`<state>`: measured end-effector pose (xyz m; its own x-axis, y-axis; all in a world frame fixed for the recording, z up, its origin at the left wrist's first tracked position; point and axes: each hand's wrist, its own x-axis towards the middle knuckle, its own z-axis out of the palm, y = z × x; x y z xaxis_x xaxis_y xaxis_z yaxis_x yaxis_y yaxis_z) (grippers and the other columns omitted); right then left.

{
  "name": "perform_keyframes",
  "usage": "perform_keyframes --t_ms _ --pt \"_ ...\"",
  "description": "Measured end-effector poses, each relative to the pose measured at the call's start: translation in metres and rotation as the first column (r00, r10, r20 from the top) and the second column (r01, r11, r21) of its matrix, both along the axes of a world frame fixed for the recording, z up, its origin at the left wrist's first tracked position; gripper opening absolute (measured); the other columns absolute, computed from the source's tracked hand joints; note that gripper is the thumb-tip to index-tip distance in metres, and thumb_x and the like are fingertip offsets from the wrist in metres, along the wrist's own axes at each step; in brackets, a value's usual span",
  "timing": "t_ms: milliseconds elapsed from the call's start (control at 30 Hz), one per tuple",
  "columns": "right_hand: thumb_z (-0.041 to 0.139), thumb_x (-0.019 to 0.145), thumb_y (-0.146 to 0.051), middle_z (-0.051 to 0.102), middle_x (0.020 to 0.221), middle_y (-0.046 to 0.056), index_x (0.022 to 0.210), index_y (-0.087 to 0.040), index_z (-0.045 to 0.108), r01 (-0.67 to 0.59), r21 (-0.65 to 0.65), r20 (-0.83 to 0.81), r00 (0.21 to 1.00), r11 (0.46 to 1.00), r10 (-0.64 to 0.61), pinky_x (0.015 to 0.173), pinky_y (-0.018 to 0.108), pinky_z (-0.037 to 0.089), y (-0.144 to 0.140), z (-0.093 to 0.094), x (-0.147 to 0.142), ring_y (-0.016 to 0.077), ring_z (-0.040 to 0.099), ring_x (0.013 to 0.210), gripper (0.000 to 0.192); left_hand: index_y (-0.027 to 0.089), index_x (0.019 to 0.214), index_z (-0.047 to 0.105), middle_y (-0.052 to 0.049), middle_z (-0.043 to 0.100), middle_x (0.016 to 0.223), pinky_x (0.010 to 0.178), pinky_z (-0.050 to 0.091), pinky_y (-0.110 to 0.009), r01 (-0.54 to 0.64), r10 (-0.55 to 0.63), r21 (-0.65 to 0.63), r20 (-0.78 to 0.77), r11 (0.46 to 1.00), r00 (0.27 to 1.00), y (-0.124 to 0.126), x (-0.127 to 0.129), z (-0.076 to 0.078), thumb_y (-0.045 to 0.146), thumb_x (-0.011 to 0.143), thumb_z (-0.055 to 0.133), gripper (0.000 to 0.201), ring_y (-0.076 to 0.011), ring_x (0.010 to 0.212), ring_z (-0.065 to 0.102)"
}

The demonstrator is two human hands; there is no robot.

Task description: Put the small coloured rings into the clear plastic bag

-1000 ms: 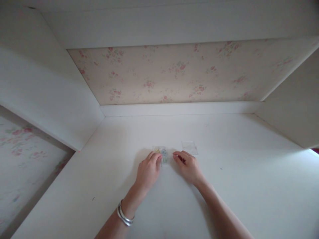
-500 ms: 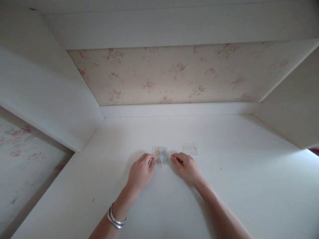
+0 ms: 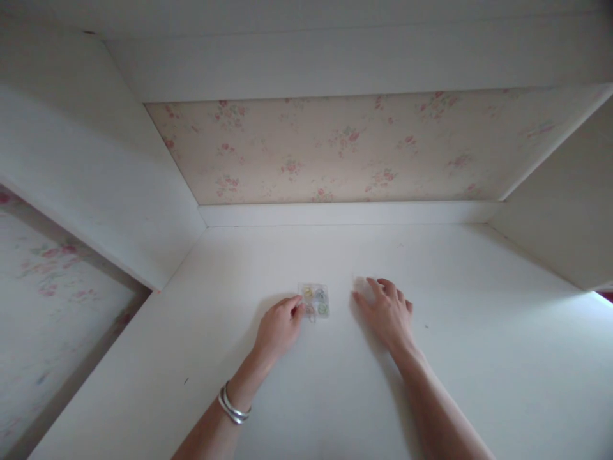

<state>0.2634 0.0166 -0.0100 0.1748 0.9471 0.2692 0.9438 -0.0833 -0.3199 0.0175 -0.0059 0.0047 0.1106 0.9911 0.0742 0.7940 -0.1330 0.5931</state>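
Observation:
A small clear plastic box (image 3: pixel 326 314) lies on the white tabletop, its compartments holding yellow, bluish, reddish and green coiled or ring-like pieces. My left hand (image 3: pixel 280 327) pinches the left side of this box between thumb and fingers. To the right, my right hand (image 3: pixel 387 313) is spread above a flat, clear square piece (image 3: pixel 358 281) that looks like a lid. Most of that piece is hidden beneath the fingers, and I cannot tell whether they touch it. A looped bit sticks out at the box's front edge, too small to name.
The white tabletop (image 3: pixel 306 396) runs back to a low ledge (image 3: pixel 345 213) below floral wallpaper (image 3: pixel 306 153). White panels enclose it at left (image 3: pixel 115 166) and right (image 3: pixel 560 211). A small dark sliver (image 3: pixel 186 381) lies at the front left.
My right hand has left the box's right side, moved right and opened over the clear square piece. My left hand stays at the box. The view has shifted slightly.

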Motion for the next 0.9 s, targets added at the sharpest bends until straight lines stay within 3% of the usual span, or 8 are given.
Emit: perform_keyframes --t_ms 167,300,400,567,667,767,833,900 --pt "0.057 0.077 -0.055 0.060 0.117 0.010 0.105 -0.025 0.067 -0.073 0.028 -0.023 0.997 0.997 0.073 0.087 0.046 0.036 0.002 -0.005 0.003 0.0316 0.051 0.106 0.042 0.021 0.116 0.061 -0.006 0.067 0.111 0.084 0.047 -0.030 -0.026 0.026 0.004 -0.034 1.000 0.999 -0.002 0.003 -0.002 0.034 0.092 0.040 0.034 -0.0197 0.096 0.064" --pt "0.051 0.084 -0.043 0.065 0.109 0.008 0.095 -0.023 0.070 -0.118 0.038 -0.059 0.991 0.992 0.120 0.082 0.036 0.042 -0.001 0.000 0.000 0.0258 0.057 0.099 0.029 0.022 0.119 0.058 -0.006 0.069 0.106 0.084 0.047 -0.031 -0.020 0.020 0.000 -0.048 1.000 0.999 -0.004 0.006 0.000 0.034 0.092 0.041 0.034 -0.0196 0.092 0.064" --pt "0.039 0.091 -0.038 0.068 0.100 0.007 0.101 -0.024 0.067 -0.052 0.030 -0.123 0.991 0.998 0.056 0.072 0.033 0.043 -0.005 0.007 -0.002 0.0223 0.062 0.084 0.033 0.021 0.119 0.058 -0.006 0.068 0.105 0.082 0.047 -0.031 -0.013 0.013 -0.004 -0.046 1.000 0.999 -0.005 0.006 0.001 0.034 0.092 0.041 0.034 -0.0193 0.091 0.064" --pt "0.039 0.090 -0.046 0.064 0.103 0.012 0.098 -0.017 0.067 0.081 0.233 -0.411 0.911 0.969 0.023 0.073 0.032 0.046 -0.003 0.014 -0.001 0.0193 0.062 0.079 0.041 0.021 0.120 0.057 -0.005 0.069 0.101 0.081 0.047 -0.031 -0.010 0.010 -0.012 -0.038 1.000 0.999 -0.005 0.005 0.001 0.034 0.092 0.041 0.034 -0.0191 0.088 0.064" --pt "0.047 0.085 -0.052 0.066 0.094 0.012 0.097 -0.015 0.067 0.140 0.158 -0.679 0.734 0.977 0.004 0.073 0.033 0.050 -0.001 0.014 -0.005 0.0198 0.063 0.077 0.044 0.021 0.120 0.056 -0.006 0.068 0.103 0.080 0.046 -0.030 -0.001 0.000 -0.013 -0.033 1.000 0.999 -0.005 0.005 0.001 0.034 0.092 0.040 0.034 -0.0188 0.089 0.063" --pt "0.059 0.079 -0.051 0.067 0.085 0.007 0.097 -0.015 0.067 0.082 0.047 -0.923 0.385 0.995 0.012 0.077 0.034 0.053 -0.004 0.014 -0.017 0.0185 0.064 0.078 0.041 0.021 0.121 0.056 -0.005 0.067 0.102 0.079 0.046 -0.029 0.007 -0.007 -0.011 -0.023 1.000 1.000 -0.005 0.004 0.000 0.033 0.093 0.039 0.035 -0.0182 0.088 0.063" --pt "0.067 0.074 -0.047 0.068 0.084 0.005 0.099 -0.016 0.066 -0.002 0.012 -0.985 0.170 1.000 0.012 0.080 0.033 0.055 -0.007 0.015 -0.027 0.0166 0.064 0.078 0.040 0.021 0.121 0.055 -0.005 0.067 0.098 0.076 0.047 -0.029 0.007 -0.007 -0.008 -0.001 1.000 1.000 -0.005 0.004 0.001 0.035 0.093 0.040 0.035 -0.0173 0.084 0.062" --pt "0.072 0.071 -0.043 0.068 0.083 0.004 0.102 -0.016 0.066 -0.086 -0.031 -0.998 0.054 0.996 -0.026 0.081 0.031 0.056 -0.012 0.015 -0.036 0.0160 0.065 0.079 0.041 0.021 0.123 0.054 -0.005 0.065 0.096 0.073 0.047 -0.028 0.011 -0.012 0.009 0.053 1.000 0.999 -0.005 0.004 0.001 0.036 0.092 0.041 0.036 -0.0153 0.076 0.061"
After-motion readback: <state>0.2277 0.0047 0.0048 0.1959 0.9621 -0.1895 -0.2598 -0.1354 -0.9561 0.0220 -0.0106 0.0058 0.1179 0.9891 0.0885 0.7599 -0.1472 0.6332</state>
